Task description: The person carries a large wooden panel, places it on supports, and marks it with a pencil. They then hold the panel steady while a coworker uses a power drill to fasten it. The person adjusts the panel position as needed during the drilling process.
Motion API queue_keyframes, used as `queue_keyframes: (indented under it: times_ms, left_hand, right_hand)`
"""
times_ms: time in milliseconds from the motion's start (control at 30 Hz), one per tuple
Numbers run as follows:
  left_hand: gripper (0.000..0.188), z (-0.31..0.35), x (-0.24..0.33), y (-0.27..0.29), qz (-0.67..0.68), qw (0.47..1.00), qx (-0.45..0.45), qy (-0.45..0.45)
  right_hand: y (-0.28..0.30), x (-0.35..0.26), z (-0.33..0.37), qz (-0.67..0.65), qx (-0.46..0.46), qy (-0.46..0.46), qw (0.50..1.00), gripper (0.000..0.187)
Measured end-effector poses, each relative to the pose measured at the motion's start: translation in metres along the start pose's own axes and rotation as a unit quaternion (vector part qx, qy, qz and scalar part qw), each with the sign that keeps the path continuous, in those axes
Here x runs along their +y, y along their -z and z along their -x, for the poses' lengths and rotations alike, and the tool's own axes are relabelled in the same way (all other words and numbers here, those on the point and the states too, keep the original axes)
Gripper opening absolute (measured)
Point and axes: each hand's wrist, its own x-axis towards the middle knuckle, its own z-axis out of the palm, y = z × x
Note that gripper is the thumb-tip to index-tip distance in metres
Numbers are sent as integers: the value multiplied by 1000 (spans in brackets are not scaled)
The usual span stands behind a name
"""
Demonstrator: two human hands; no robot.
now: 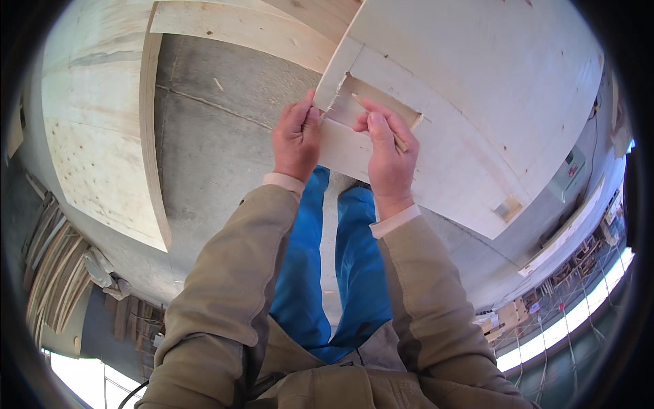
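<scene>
A large pale plywood panel [477, 102] lies in front of me and stretches to the right. Close to its left edge is a rectangular cutout [371, 92] with splintered corners. My right hand [394, 153] is closed around a short wooden pencil [402, 145], its tip over the cutout. At the panel's left edge, my left hand [297, 142] is closed, with thumb and fingertips against the wood beside the cutout. Faint straight lines run across the panel's face near the opening. A smaller square notch [508, 208] shows near the panel's lower right edge.
To the left stands another big plywood sheet [102, 136], with boards [238, 27] crossing at the far side. Concrete floor [211, 116] shows between them. Stacked wood strips [58, 266] lie at far left. A green case [569, 174] and a long plank [564, 228] are at right.
</scene>
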Motion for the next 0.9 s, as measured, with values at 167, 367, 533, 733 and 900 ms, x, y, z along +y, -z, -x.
queue_keyframes:
  times_ms: [167, 367, 533, 733, 900]
  left_hand:
    - [27, 0, -3, -1, 6, 1000, 2, 0]
    - [27, -1, -7, -2, 3, 1000, 5, 4]
    - [28, -1, -10, -3, 12, 1000, 4, -2]
    - [28, 0, -11, -3, 33, 999, 1, 17]
    - [28, 0, -10, -1, 26, 999, -6, 34]
  right_hand:
    - [-5, 16, -8, 98, 15, 108, 989, 22]
    - [-17, 23, -12, 134, 20, 163, 977, 23]
    - [-19, 21, -14, 185, -1, 200, 962, 23]
    - [-20, 21, -4, 181, -12, 184, 966, 19]
    - [-21, 23, 12, 167, -24, 159, 973, 16]
